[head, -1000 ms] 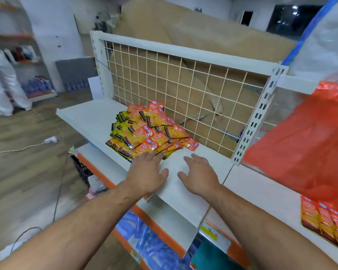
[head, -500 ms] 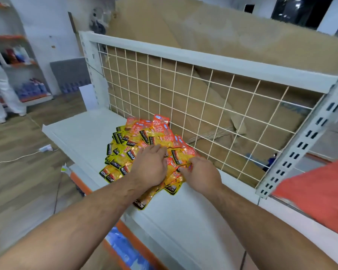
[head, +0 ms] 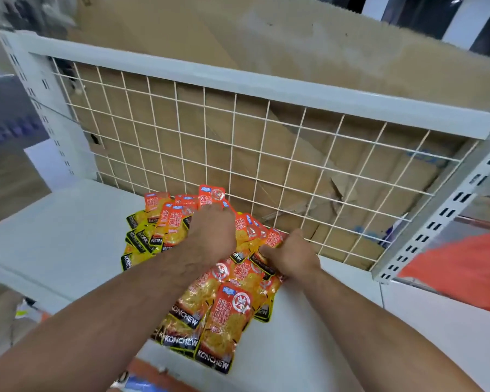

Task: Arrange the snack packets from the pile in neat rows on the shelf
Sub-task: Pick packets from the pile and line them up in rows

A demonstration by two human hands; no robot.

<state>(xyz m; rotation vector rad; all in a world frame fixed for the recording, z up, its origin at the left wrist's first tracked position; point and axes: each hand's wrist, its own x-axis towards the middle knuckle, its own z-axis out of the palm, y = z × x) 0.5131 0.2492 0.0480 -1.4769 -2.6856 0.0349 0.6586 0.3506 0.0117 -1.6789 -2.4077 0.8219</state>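
Snack packets piled on shelf; left hand on top, grip unclear; right hand grip pinches packets.

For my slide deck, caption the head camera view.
Left hand presses a pile of snack packets on the white shelf while right hand grips some.

Glossy foil packets, matt painted metal shelf, rough cardboard.
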